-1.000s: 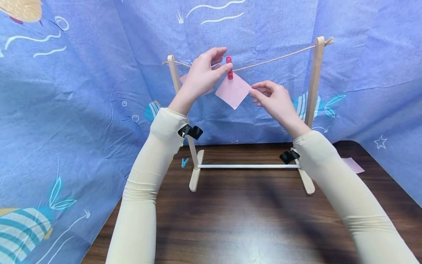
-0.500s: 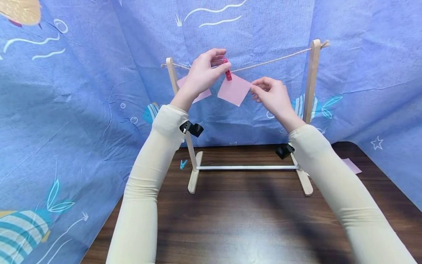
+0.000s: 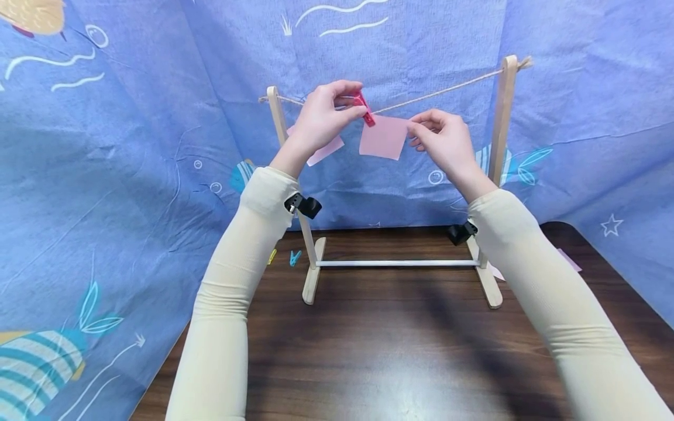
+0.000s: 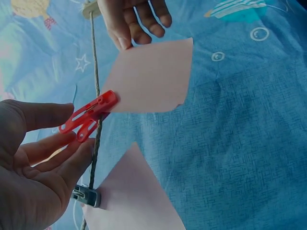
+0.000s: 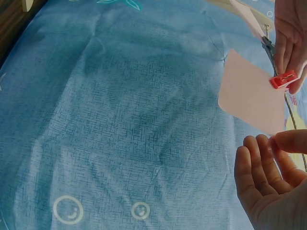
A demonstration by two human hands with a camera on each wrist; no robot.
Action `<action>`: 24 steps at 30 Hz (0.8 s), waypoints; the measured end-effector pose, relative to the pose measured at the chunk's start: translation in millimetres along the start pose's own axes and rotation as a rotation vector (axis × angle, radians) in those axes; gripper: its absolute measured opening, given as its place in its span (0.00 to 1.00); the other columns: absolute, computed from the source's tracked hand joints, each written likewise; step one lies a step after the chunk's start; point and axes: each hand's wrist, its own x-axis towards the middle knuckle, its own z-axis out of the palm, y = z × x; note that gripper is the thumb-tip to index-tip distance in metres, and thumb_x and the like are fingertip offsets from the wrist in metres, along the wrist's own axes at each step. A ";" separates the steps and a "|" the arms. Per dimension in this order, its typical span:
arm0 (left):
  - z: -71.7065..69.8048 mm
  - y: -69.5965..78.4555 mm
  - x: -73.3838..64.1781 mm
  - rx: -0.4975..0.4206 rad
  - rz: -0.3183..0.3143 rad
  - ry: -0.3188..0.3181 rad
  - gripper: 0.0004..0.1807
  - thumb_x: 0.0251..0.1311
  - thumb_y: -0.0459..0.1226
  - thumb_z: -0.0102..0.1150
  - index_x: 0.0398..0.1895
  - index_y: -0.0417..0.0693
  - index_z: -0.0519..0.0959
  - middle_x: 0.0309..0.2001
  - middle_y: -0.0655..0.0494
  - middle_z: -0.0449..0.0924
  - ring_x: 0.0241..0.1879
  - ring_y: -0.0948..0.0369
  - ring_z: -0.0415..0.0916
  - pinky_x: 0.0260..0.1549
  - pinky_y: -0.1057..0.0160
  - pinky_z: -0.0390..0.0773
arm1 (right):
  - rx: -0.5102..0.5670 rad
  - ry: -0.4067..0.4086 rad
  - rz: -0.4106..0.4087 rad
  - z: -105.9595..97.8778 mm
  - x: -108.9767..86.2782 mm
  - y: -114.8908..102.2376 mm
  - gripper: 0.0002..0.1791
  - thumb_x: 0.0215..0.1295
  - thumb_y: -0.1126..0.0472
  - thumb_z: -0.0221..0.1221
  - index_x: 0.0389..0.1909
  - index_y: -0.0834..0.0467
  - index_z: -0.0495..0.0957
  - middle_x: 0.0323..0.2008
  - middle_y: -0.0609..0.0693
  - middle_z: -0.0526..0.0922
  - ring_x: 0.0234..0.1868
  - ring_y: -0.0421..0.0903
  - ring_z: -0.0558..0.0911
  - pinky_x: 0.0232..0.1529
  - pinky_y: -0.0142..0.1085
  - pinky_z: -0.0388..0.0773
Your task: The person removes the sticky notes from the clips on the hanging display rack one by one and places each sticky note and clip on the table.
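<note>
My left hand (image 3: 323, 117) pinches a red clothespin (image 4: 91, 114) by its handles between thumb and fingers. The clothespin's nose sits over the string (image 4: 95, 62) and one corner of a pink paper square (image 3: 383, 138). With thumb and index fingertip, my right hand (image 3: 444, 139) pinches the square's upper right corner; the other fingers are bent beside it. A second pink paper square (image 4: 134, 196) hangs to the left, partly behind my left hand, held on the string by a dark grey clothespin (image 4: 87, 195).
The string runs between two wooden posts (image 3: 504, 117) of a stand with a white crossbar (image 3: 397, 263). A blue clothespin (image 3: 295, 258) and a yellow clothespin (image 3: 271, 256) lie by the left foot. More pink paper (image 3: 570, 260) lies on the table behind my right arm.
The pink square has turned from a diamond to nearly level as my right hand raised its corner. The red clothespin has tilted, its handles leaning left.
</note>
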 end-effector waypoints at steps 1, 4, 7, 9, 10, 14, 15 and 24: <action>-0.3 -0.4 -0.4 0.009 0.007 0.005 0.27 0.66 0.39 0.66 0.67 0.45 0.75 0.62 0.55 0.79 0.58 0.67 0.78 0.55 0.70 0.76 | 0.011 0.002 -0.005 -0.5 -0.5 -0.6 0.16 0.70 0.53 0.63 0.47 0.62 0.84 0.37 0.53 0.87 0.33 0.39 0.85 0.35 0.26 0.82; -0.8 -1.9 -1.3 0.025 0.032 0.023 0.25 0.66 0.37 0.65 0.66 0.45 0.77 0.59 0.54 0.81 0.56 0.66 0.79 0.54 0.71 0.77 | 0.020 0.001 -0.010 -2.0 -1.9 -1.5 0.16 0.70 0.53 0.63 0.46 0.62 0.84 0.36 0.51 0.87 0.33 0.42 0.85 0.35 0.27 0.82; -0.7 -3.2 -2.1 0.023 0.057 0.038 0.23 0.66 0.36 0.66 0.63 0.44 0.78 0.57 0.53 0.82 0.54 0.66 0.81 0.54 0.71 0.77 | 0.018 -0.009 -0.010 -3.2 -3.5 -1.8 0.15 0.70 0.53 0.63 0.45 0.61 0.84 0.37 0.52 0.87 0.35 0.44 0.86 0.35 0.28 0.82; -0.4 -3.7 -2.3 0.013 0.069 0.047 0.22 0.66 0.36 0.66 0.62 0.43 0.79 0.56 0.52 0.83 0.53 0.65 0.81 0.54 0.71 0.77 | 0.013 -0.016 -0.008 -4.1 -4.2 -1.4 0.15 0.71 0.52 0.63 0.45 0.61 0.84 0.38 0.53 0.87 0.36 0.46 0.86 0.36 0.28 0.82; -0.2 -3.9 -2.5 0.008 0.074 0.051 0.22 0.65 0.35 0.66 0.62 0.43 0.80 0.55 0.52 0.83 0.52 0.65 0.82 0.53 0.71 0.77 | 0.008 -0.019 -0.007 -4.6 -4.5 -1.3 0.15 0.71 0.52 0.63 0.45 0.60 0.84 0.39 0.54 0.87 0.37 0.46 0.86 0.37 0.29 0.82; 1.3 -4.0 -3.5 -0.007 0.092 0.057 0.21 0.65 0.34 0.67 0.61 0.43 0.80 0.54 0.51 0.84 0.51 0.64 0.82 0.53 0.71 0.78 | -0.006 -0.023 -0.010 -6.7 -5.7 -1.5 0.15 0.71 0.51 0.62 0.45 0.60 0.84 0.41 0.54 0.88 0.36 0.45 0.86 0.37 0.29 0.82; 1.9 -4.2 -3.9 -0.010 0.099 0.061 0.21 0.65 0.34 0.67 0.61 0.42 0.80 0.53 0.51 0.84 0.51 0.64 0.83 0.52 0.71 0.78 | -0.011 -0.022 -0.014 -7.2 -5.9 -1.5 0.15 0.71 0.51 0.62 0.45 0.60 0.84 0.40 0.54 0.88 0.36 0.44 0.86 0.37 0.29 0.82; 7.9 -4.5 -10.4 -0.138 0.198 0.189 0.19 0.60 0.30 0.70 0.55 0.38 0.83 0.49 0.47 0.86 0.48 0.63 0.84 0.51 0.71 0.79 | -0.019 -0.025 -0.028 -7.4 -7.8 -3.4 0.15 0.71 0.54 0.62 0.46 0.63 0.83 0.35 0.50 0.87 0.33 0.40 0.84 0.35 0.27 0.82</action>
